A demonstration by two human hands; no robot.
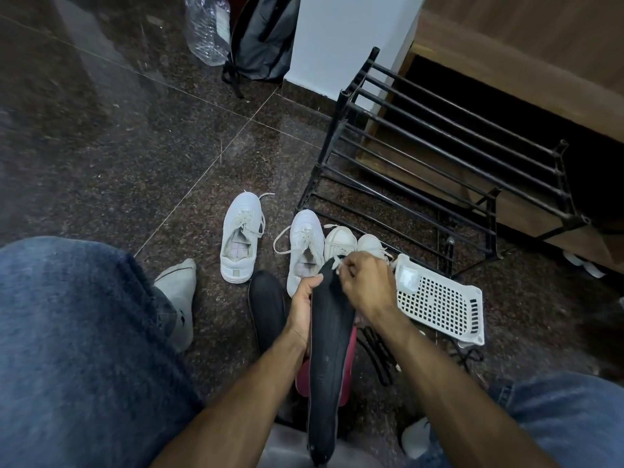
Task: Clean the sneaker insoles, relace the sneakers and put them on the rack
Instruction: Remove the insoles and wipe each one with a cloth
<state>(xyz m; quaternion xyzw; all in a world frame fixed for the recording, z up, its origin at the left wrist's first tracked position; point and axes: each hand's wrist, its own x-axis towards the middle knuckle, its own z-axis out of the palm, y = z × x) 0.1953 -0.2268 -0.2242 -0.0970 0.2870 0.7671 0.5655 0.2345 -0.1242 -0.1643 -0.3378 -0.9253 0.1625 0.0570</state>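
Observation:
A long black insole (329, 359) is held lengthwise in front of me, between my knees. My left hand (301, 310) grips its left edge near the far end. My right hand (366, 285) has its fingers curled at the insole's far tip and pinches a small white wipe (335, 264) against it. A second black insole (267, 307) lies on the floor just left of my left hand. Under the held insole a red piece (347, 363) shows, partly hidden. Black laces (376, 354) lie on the floor to the right. Two white sneakers (241, 236) (305, 246) stand side by side ahead.
A black metal shoe rack (439, 157) stands at the right by a wooden bed frame. A white perforated basket (439, 304) lies in front of it, beside two more white shoes (341, 238). A backpack (261, 38) and plastic bottle (207, 27) are at the back. My socked foot (179, 298) rests at left.

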